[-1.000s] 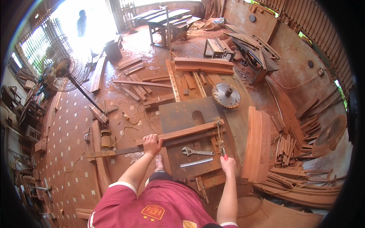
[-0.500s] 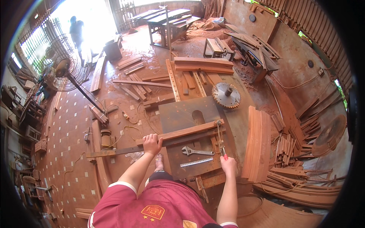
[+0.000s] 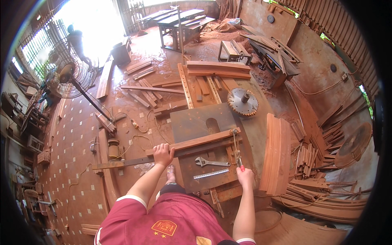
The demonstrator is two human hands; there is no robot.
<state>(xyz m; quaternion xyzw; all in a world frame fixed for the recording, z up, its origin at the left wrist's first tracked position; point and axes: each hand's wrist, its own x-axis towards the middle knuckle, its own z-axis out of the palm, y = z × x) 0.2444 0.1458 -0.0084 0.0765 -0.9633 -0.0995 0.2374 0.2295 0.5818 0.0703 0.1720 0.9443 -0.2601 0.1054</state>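
Note:
My left hand (image 3: 163, 154) is wrapped over the near-left end of a reddish wooden bar (image 3: 200, 140) lying across the saw table (image 3: 192, 120). Beneath the bar runs a longer, darker rail (image 3: 131, 163) that sticks out past the table on the left. In a closed grip, my right hand (image 3: 246, 177) holds a red-handled tool (image 3: 242, 168), its kind hard to make out. The tool's metal end meets an upright metal clamp piece (image 3: 237, 149) by the bar's right end. Between my hands, an adjustable wrench (image 3: 211, 162) and a white ruler (image 3: 211, 174) lie on the table.
A toothed circular saw blade (image 3: 243, 102) lies beyond the table's far right corner. Curved planks (image 3: 277, 155) stand stacked to the right. Loose boards (image 3: 143, 90), cables and a large fan (image 3: 67, 73) are on the left, where a person (image 3: 76, 41) stands near the bright doorway.
Near the doorway, the other person has shifted slightly left and leans differently. My hands, the bar and the tool show no visible movement.

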